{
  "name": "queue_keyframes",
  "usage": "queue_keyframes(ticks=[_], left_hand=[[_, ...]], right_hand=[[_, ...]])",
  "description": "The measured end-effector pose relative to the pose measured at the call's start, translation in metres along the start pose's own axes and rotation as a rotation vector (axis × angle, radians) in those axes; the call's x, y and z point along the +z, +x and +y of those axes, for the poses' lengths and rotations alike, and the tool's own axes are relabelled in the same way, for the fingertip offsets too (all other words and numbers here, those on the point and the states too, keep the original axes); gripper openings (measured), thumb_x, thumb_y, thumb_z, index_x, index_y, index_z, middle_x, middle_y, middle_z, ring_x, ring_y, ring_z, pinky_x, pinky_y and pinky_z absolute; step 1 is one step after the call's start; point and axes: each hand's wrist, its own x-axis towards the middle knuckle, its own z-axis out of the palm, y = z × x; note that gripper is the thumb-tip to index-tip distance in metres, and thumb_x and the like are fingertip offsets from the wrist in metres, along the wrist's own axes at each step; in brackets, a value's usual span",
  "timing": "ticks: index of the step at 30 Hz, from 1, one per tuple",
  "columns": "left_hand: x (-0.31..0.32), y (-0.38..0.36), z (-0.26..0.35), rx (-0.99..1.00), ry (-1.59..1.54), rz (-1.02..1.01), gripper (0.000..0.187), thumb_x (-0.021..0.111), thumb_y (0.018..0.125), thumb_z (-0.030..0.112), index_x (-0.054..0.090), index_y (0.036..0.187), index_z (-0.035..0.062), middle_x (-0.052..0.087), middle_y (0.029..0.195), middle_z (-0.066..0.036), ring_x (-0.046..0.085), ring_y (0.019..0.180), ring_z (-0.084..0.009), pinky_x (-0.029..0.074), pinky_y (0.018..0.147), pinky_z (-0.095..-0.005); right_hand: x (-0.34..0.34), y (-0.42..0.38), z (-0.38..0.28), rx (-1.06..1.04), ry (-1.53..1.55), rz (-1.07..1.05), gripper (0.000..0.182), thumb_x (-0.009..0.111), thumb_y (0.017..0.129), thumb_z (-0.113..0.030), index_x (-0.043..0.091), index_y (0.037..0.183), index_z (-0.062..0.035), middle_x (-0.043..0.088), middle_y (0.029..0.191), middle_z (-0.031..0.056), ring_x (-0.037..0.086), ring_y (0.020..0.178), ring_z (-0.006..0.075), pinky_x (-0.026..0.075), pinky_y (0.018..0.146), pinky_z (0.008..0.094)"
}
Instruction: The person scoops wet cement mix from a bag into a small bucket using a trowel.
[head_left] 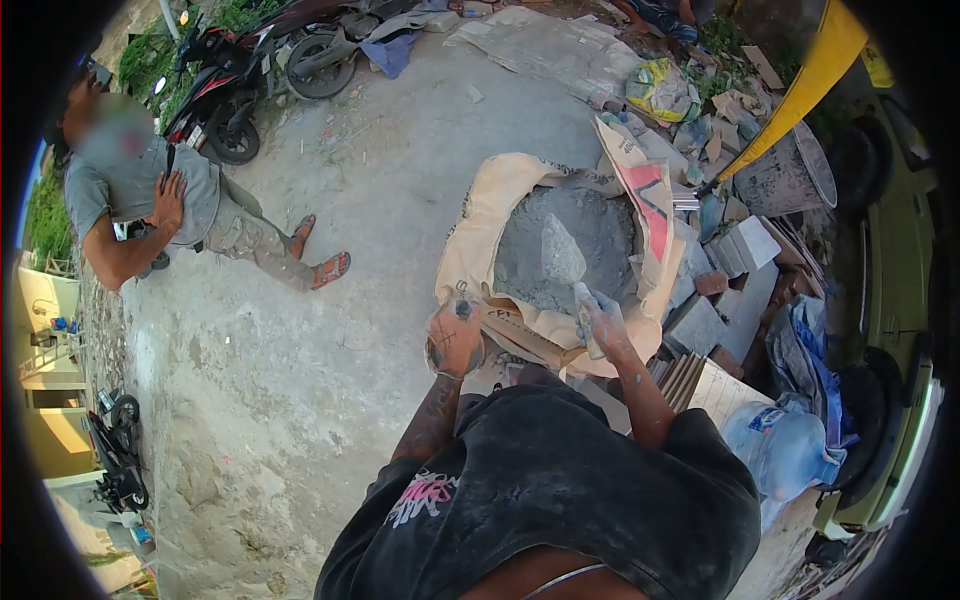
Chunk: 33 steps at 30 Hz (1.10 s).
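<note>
An opened paper sack point(470, 225) with rolled-down sides stands in front of me, holding grey cement powder point(520, 235). My right hand point(606, 326) is closed around the pale handle of a trowel point(563, 250). The trowel's pointed blade lies over the powder, coated with grey. Beside the sack's near left rim, my left hand point(457, 338) is closed with its back toward me. A rounded edge shows under its fingers, but what it grips is largely hidden.
Broken tiles point(745, 245), a grey bucket point(790, 170) and a yellow pole point(800, 85) are at the right. A large water bottle point(775, 450) lies near my right elbow. At the left stands a person point(150, 190); motorbikes point(225, 110) are parked behind.
</note>
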Motion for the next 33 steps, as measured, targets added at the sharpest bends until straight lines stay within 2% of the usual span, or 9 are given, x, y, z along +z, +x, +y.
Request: queue_keyframes(ticks=[4,6,9,12,17,20,27,31,33], left_hand=[[-0.032,-0.033,-0.088,-0.318,0.099,0.025,0.027,0.060,0.075,0.025,0.061,0.071,-0.0014,0.060,0.065,-0.019,0.058,0.062,-0.0353,0.044,0.059,-0.0401],[-0.048,-0.075,-0.160,-0.513,0.111,0.005,0.033,0.060,0.074,0.032,0.063,0.075,-0.0006,0.062,0.073,-0.021,0.061,0.074,-0.0353,0.046,0.069,-0.0418],[-0.059,-0.170,-0.294,-0.912,0.189,-0.157,0.035,0.058,0.072,0.034,0.064,0.076,0.0002,0.062,0.084,-0.022,0.059,0.083,-0.0376,0.045,0.076,-0.0433],[-0.076,-0.273,-0.352,-1.159,0.124,-0.170,0.041,0.053,0.073,0.038,0.065,0.078,-0.0012,0.062,0.085,-0.021,0.057,0.089,-0.0364,0.043,0.082,-0.0423],[-0.096,-0.367,-0.337,-1.280,-0.030,-0.153,0.037,0.052,0.075,0.033,0.063,0.075,-0.0018,0.063,0.071,-0.018,0.061,0.075,-0.0312,0.048,0.071,-0.0409],[-0.106,-0.373,-0.288,-1.420,-0.358,0.072,0.031,0.056,0.077,0.029,0.059,0.072,-0.0015,0.058,0.059,-0.009,0.056,0.046,-0.0169,0.046,0.041,-0.0301],[-0.138,-0.379,-0.231,-1.412,-0.450,0.121,0.032,0.056,0.082,0.025,0.056,0.096,-0.0038,0.062,0.080,-0.013,0.061,0.063,-0.0188,0.046,0.052,-0.0287],[-0.142,-0.439,-0.220,-1.554,-0.492,0.185,0.026,0.054,0.084,0.020,0.055,0.095,-0.0026,0.061,0.079,-0.012,0.061,0.065,-0.0189,0.048,0.054,-0.0283],[-0.140,-0.484,-0.216,-1.696,-0.465,0.163,0.023,0.055,0.084,0.020,0.055,0.092,-0.0018,0.061,0.077,-0.011,0.061,0.063,-0.0185,0.048,0.052,-0.0276]], right_hand=[[0.009,-0.019,-0.021,0.003,-0.027,-0.040,0.035,0.051,0.087,-0.026,0.054,0.110,-0.0001,0.050,0.067,0.0011,0.047,0.054,0.0077,0.040,0.045,0.0234],[0.018,-0.029,-0.030,-0.051,-0.048,-0.072,0.035,0.050,0.088,-0.025,0.052,0.112,0.0007,0.051,0.067,0.0015,0.047,0.053,0.0081,0.041,0.045,0.0238],[0.038,-0.049,-0.052,-0.022,-0.145,-0.126,0.035,0.049,0.088,-0.024,0.052,0.112,0.0014,0.051,0.067,0.0022,0.048,0.052,0.0083,0.041,0.045,0.0242],[0.062,-0.068,-0.063,0.034,-0.219,-0.196,0.037,0.049,0.088,-0.025,0.052,0.113,0.0025,0.053,0.070,0.0044,0.049,0.055,0.0088,0.042,0.046,0.0245],[0.100,-0.071,-0.029,0.019,-0.299,-0.351,0.041,0.049,0.087,-0.028,0.052,0.113,0.0034,0.056,0.078,0.0063,0.052,0.063,0.0106,0.044,0.052,0.0251],[0.126,-0.061,0.016,-0.046,-0.340,-0.501,0.040,0.053,0.085,-0.026,0.052,0.114,0.0017,0.056,0.080,0.0049,0.052,0.064,0.0102,0.044,0.053,0.0248],[0.177,-0.003,0.191,0.219,-0.137,-0.637,0.038,0.058,0.082,-0.018,0.051,0.117,-0.0041,0.055,0.077,0.0026,0.050,0.055,0.0074,0.043,0.047,0.0224],[0.190,0.063,0.334,-0.068,-0.464,-0.523,0.032,0.060,0.076,-0.017,0.059,0.101,0.0027,0.058,0.078,0.0071,0.055,0.065,0.0175,0.045,0.063,0.0313],[0.199,0.091,0.388,0.061,-0.435,-0.483,0.035,0.061,0.074,-0.020,0.058,0.100,0.0026,0.058,0.081,0.0107,0.055,0.075,0.0238,0.043,0.071,0.0342]])
